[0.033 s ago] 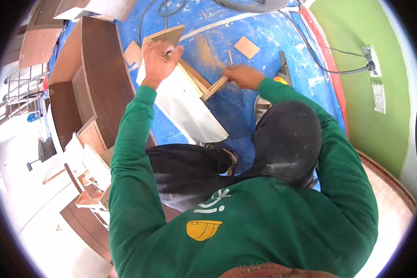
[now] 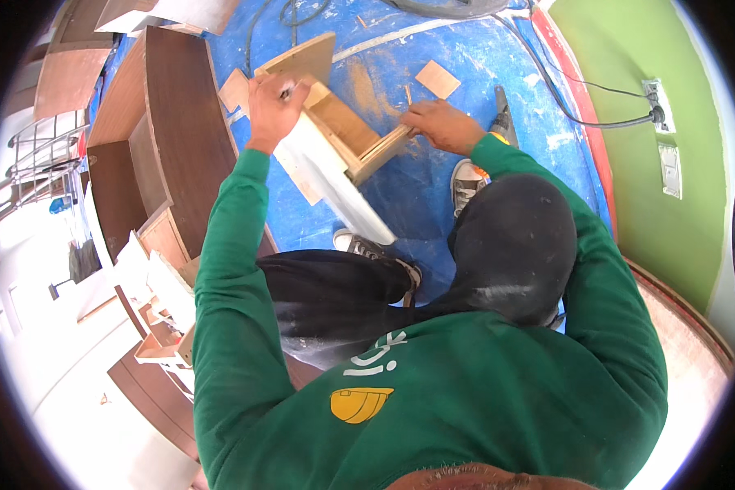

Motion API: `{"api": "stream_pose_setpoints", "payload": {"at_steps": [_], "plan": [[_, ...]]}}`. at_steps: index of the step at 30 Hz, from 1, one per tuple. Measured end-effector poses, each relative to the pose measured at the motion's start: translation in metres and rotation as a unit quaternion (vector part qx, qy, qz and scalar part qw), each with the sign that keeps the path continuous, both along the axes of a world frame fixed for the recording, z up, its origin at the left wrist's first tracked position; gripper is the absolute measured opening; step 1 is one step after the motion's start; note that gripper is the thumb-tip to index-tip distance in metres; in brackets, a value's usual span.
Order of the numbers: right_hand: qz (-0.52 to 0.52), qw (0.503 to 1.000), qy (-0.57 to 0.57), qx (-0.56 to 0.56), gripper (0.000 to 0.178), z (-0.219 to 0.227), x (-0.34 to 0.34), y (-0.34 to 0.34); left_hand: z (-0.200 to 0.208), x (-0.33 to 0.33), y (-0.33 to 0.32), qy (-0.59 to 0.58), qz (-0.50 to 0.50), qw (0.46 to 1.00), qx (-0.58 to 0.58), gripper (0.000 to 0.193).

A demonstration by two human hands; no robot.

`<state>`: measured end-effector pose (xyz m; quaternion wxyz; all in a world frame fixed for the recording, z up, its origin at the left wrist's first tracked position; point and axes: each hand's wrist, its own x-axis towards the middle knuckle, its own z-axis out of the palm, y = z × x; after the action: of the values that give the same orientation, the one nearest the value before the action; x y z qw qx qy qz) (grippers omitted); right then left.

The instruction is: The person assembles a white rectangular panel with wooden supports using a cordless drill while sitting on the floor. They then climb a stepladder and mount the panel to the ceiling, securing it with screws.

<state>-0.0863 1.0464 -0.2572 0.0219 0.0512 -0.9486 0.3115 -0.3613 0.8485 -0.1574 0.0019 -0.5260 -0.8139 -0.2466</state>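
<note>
A wooden drawer (image 2: 345, 122) with a white front panel (image 2: 335, 181) is tilted in front of me, its bare wood inside facing up. At the drawer's left side my left hand (image 2: 276, 110) is closed over the upper edge where the front panel meets the box. The fingertips of this hand are partly hidden. My right hand (image 2: 445, 126) pinches the right corner of the drawer's side, fingers curled over the rim. Below the white panel lies one of my shoes (image 2: 358, 242), the other shoe (image 2: 468, 184) to the right.
A dark brown cabinet carcass (image 2: 189, 122) lies to the left. Blue sheeting (image 2: 400, 208) covers the floor, with a wood offcut (image 2: 438, 79) and a handsaw-like tool (image 2: 502, 118) on it. A black cable (image 2: 596, 124) runs to a socket on the green wall (image 2: 629, 49).
The drawer has tipped so more of its inside shows and its white face looks narrower. My right hand has shifted slightly right with the drawer's corner.
</note>
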Motion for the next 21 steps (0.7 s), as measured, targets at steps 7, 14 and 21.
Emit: {"api": "stream_pose_setpoints", "payload": {"at_steps": [7,14,21], "plan": [[0.059,0.997,-0.026,0.048,0.021,0.081,-0.007,0.012,-0.009,0.01,0.007,-0.009,0.089,0.984,0.156,0.053],[0.168,0.974,-0.102,0.11,0.018,0.127,-0.044,0.011,-0.065,0.027,-0.04,-0.287,0.348,0.891,0.048,0.105],[0.181,0.957,-0.137,0.18,0.029,0.114,-0.051,-0.033,-0.041,0.045,-0.029,-0.204,0.368,0.907,-0.024,0.072]]}}
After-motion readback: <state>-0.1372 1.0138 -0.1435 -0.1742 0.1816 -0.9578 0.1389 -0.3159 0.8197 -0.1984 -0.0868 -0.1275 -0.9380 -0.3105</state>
